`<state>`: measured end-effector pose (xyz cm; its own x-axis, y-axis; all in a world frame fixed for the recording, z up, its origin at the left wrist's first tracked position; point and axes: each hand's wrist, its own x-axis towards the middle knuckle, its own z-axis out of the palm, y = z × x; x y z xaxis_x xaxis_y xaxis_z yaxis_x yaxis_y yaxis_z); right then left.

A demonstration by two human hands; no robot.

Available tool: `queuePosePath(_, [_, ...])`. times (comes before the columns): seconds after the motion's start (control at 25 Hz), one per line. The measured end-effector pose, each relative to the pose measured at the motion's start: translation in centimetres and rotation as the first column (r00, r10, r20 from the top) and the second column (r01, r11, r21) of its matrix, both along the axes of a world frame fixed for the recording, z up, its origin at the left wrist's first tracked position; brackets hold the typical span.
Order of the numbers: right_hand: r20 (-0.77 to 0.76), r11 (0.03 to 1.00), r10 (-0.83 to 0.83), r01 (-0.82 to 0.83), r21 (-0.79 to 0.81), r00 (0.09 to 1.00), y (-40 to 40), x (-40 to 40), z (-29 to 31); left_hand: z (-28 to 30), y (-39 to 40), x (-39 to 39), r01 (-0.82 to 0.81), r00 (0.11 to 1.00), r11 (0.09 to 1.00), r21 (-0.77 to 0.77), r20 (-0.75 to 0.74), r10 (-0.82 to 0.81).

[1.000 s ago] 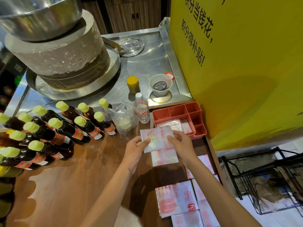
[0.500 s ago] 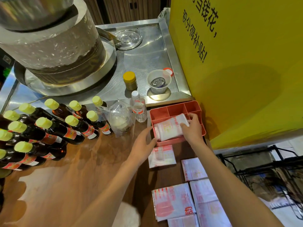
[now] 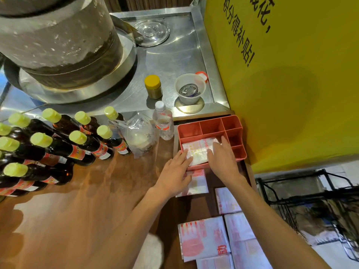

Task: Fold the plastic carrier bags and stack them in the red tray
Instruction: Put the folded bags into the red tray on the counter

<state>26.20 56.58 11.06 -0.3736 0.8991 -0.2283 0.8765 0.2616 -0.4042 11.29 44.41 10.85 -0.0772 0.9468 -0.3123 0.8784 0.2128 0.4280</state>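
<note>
Both of my hands are pressing a folded white plastic carrier bag with red print [image 3: 198,150] down into the large compartment of the red plastic divided tray [image 3: 211,124]. My right hand [image 3: 221,156] is lying flat on the bag's right side, fingers straight and slightly apart, gripping nothing. My left hand [image 3: 174,171] is reaching over the tray's near wall, fingertips flat on the bag's left edge, also open. I am judging this as the stacking step, nearly finished. Next I am needing to lift off and take the small folded bag [image 3: 196,183] lying just beside the tray on the brown wooden counter [image 3: 77,200]; several flat printed bags [image 3: 204,239] are waiting nearer me. Compared with half a second ago, my left hand is now touching the bag instead of hovering outside the tray, and the bag is lying lower and flatter.
</note>
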Motion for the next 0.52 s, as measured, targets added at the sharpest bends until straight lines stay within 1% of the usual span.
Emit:
queuePosePath(0.04, [0.054, 0.994, 0.075, -0.079, 0.077, 0.996, -0.6, 0.0, 0.1, -0.2, 0.1, -0.1, 0.009, 1.0, 1.0, -0.013, -0.015, -0.009])
queuePosePath(0.08, [0.072, 0.975, 0.163, -0.172, 0.142, 0.984, -1.2, 0.1, 0.4, -0.3, 0.1, -0.2, 0.017, 1.0, 1.0, -0.018, -0.02, -0.018])
queuePosePath(0.12, [0.074, 0.95, 0.256, -0.265, 0.165, 0.964, -1.9, 0.2, 0.5, -0.4, 0.2, -0.3, 0.026, 0.999, 1.0, -0.013, -0.019, -0.026])
queuePosePath(0.16, [0.072, 0.928, 0.336, -0.343, 0.146, 0.939, -2.4, 0.4, 0.6, -0.3, 0.2, -0.4, 0.032, 0.999, 0.999, -0.003, -0.018, -0.032])
queuePosePath(0.2, [0.078, 0.913, 0.391, -0.397, 0.091, 0.917, -2.6, 0.7, 0.6, -0.4, 0.1, -0.6, 0.039, 0.999, 0.999, 0.004, -0.021, -0.038])
queuePosePath(0.28, [0.111, 0.9, 0.434, -0.435, -0.018, 0.894, -2.1, 1.2, 0.3, -0.4, -0.1, -0.7, 0.044, 0.999, 0.999, 0.009, -0.031, -0.044])
queuePosePath(0.52, [0.201, 0.889, 0.457, -0.437, -0.138, 0.866, -0.5, 0.7, 0.6, -0.5, -0.7, -0.7, 0.019, 0.999, 0.999, 0.042, -0.033, -0.018])
